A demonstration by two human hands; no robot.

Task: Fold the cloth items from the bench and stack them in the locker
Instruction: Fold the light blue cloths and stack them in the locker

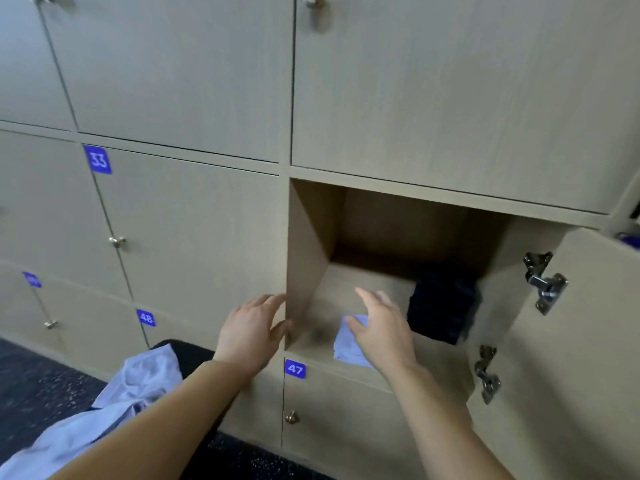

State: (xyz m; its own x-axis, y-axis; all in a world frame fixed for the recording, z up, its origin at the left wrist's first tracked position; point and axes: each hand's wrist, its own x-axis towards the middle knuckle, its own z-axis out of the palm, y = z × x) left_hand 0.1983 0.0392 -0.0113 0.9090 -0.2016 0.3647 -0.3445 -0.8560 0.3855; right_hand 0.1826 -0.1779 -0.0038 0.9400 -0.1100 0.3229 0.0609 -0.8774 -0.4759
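Light folded cloth [349, 342] lies in the locker [308, 258] near the dark stack [443, 306]. Left hand [251, 329] and right hand [382, 329] hold nothing, fingers apart. Push it flush alongside.

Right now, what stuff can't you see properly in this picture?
All head view.
Folded light blue cloth: right part covered by the right grip.
Dark folded stack: shadowed and blurred, layers uncountable.
Far-left door label: number too blurred to read.
Light blue garment on the bench: cut off by the bottom edge, partly behind the left forearm.
Open locker door: its front faces away, so no number shows.
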